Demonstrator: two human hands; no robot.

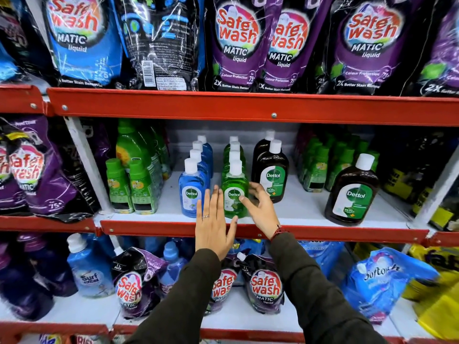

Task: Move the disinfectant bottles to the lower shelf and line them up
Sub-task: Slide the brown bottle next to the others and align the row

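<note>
Mid shelf (293, 209): flat white deck w/ glossy red metal lip. On it, clear plastic Dettol bottles w/ round shoulders & white screw caps, in three front-to-back rows: blue row (192, 187), green row (234, 192), brown row (272, 172). One more brown bottle (351, 192) stands alone, well to the right near the lip. Small opaque green bottles (130, 187) sit left of the blue row. Crinkly shiny pouches (236, 43) fill the shelf above.

Front green bottle stands upright near the lip, between both hands. Left hand (213, 225) is flat, fingers straight & close together, pointing up, back to camera, ring on one finger; it overlaps the gap between the blue & green front bottles, holding nothing; contact w/ either unclear. Right hand (259, 207) is spread, fingers curled loosely, thumb tip on the green label, other fingers by the bottle's right side, not closed round it. Red thread at right wrist. Both forearms in dark sleeves reach up from below.
</note>
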